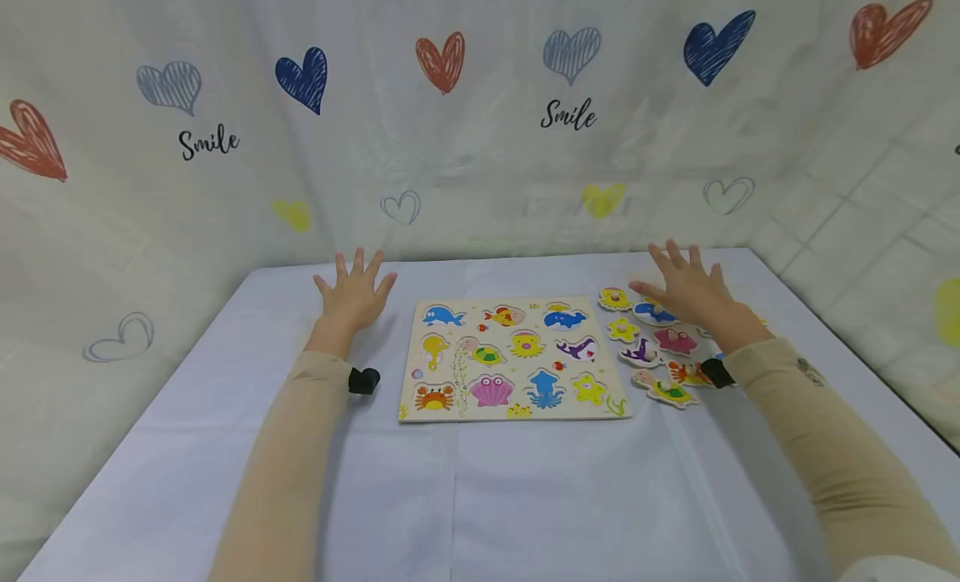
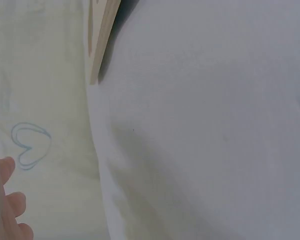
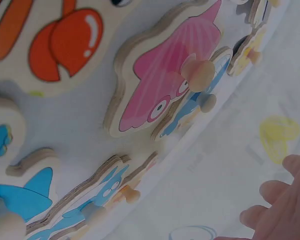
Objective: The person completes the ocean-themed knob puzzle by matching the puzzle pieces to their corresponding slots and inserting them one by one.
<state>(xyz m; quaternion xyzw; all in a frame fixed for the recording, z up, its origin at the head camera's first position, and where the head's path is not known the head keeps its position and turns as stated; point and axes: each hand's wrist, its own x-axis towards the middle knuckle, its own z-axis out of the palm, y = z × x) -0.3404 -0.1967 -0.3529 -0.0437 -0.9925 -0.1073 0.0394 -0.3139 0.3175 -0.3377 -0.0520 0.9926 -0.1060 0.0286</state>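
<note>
My left hand (image 1: 351, 303), fingers spread, is held over the table left of a wooden sea-animal puzzle board (image 1: 480, 415). In the left wrist view, a corner of the board (image 2: 104, 45) shows at the top and fingertips (image 2: 17, 202) at the left edge. My right hand (image 1: 693, 294), also spread and holding nothing, reaches over loose knobbed puzzle pieces right of the board. Among them are a pink shell (image 1: 677, 342), a yellow starfish (image 1: 622, 330) and a green turtle (image 1: 671, 394). The right wrist view shows the shell piece (image 3: 165, 75) and a crab piece (image 3: 65, 45) up close. My forearm hides some pieces.
A white cloth (image 1: 540, 499) covers the table. Behind it hangs a pale curtain (image 1: 480, 148) printed with hearts and "Smile". A small black wrist camera (image 1: 363, 381) sits on the left sleeve, another (image 1: 717, 373) on the right.
</note>
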